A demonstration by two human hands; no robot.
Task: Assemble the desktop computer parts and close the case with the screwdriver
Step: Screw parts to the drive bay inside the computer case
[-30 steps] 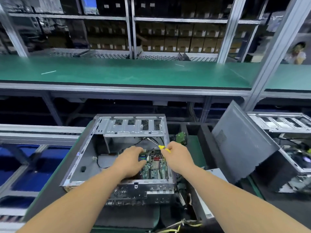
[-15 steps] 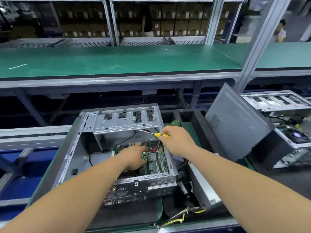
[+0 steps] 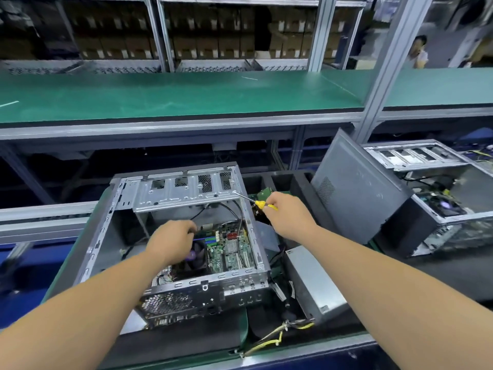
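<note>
We see our right hand (image 3: 289, 216) gripping the screwdriver (image 3: 254, 202) beside the open computer case (image 3: 170, 194); our left hand (image 3: 172, 240), fingers curled, reaches inside it over the motherboard (image 3: 229, 249)

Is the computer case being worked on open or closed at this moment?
Open. The computer case has no side cover, its motherboard is exposed, and a grey panel leans upright beside it.

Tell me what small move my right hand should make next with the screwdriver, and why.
Probably bring the screwdriver down toward the motherboard. The right hand grips its yellow handle outside the case, with the tip against the drive-bay edge, while the left hand is already inside over the board, seemingly busy there. Which screw comes next is not visible.
</note>
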